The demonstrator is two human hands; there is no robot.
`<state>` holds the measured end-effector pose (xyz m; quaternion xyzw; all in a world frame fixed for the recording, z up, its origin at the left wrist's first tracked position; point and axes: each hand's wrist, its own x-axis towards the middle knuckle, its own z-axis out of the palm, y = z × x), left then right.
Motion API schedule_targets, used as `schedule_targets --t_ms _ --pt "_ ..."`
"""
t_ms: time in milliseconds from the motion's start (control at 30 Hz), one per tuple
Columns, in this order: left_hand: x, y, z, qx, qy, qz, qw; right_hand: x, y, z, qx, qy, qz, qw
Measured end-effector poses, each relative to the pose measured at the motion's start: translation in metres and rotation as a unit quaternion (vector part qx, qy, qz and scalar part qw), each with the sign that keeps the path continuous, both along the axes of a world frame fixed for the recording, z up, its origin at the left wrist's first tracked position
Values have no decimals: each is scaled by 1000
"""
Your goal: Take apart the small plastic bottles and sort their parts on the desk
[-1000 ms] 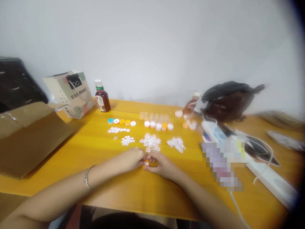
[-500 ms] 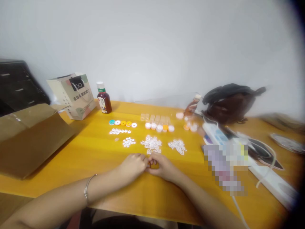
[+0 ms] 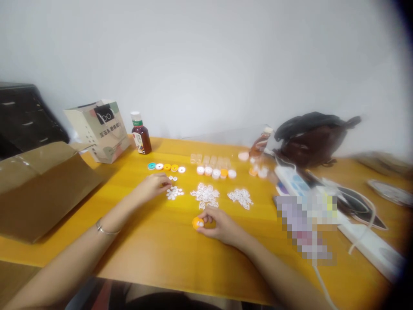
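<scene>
My right hand (image 3: 219,224) pinches a round orange piece (image 3: 197,222) with a white part on its side, held low over the table. My left hand (image 3: 154,186), a bangle on its wrist, reaches to the small white pieces, its fingers curled together; what is between the fingertips, if anything, I cannot make out. Right beside its fingertips lies a cluster of small white discs (image 3: 174,193). Two small white pieces (image 3: 173,178) of another row show past the hand, which covers the rest of that row. White lacy plastic parts (image 3: 204,196) are piled beyond my right hand.
Behind these stand rows of coloured round caps (image 3: 167,167) and clear pieces (image 3: 211,162). A second white pile (image 3: 240,198) lies to the right. A cardboard box (image 3: 45,189), paper bag (image 3: 111,133) and dark bottle (image 3: 141,135) are left; a power strip (image 3: 371,247) and dark bag (image 3: 311,140) right.
My left hand has left my right hand and moved left and away from me to the small white pieces. The orange piece in my right hand now shows; that hand stays in place.
</scene>
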<state>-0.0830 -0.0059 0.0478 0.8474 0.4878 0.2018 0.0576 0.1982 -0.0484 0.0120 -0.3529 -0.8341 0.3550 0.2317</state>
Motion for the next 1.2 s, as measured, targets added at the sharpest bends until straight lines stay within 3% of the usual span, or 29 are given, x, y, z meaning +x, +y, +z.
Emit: schedule_targets --t_ms 200,433,700,767,933,1200 --pt "6 2 -12 34 86 19 996 0 1 -3 -2 -1 1 1000" --pt "9 -1 -12 58 139 23 988 0 0 1 3 -1 5 1000" --pt "16 -16 0 59 32 -16 998 1 1 -2 19 -3 13 1000" --pt "28 -24 4 50 -10 -50 997 0 1 -3 21 0 9 1000" --pt "62 -39 4 -47 -22 -253 966 0 1 -5 22 1 10 1000" --pt "75 -43 -26 -119 -84 -247 958 1 3 -6 37 6 35 999"
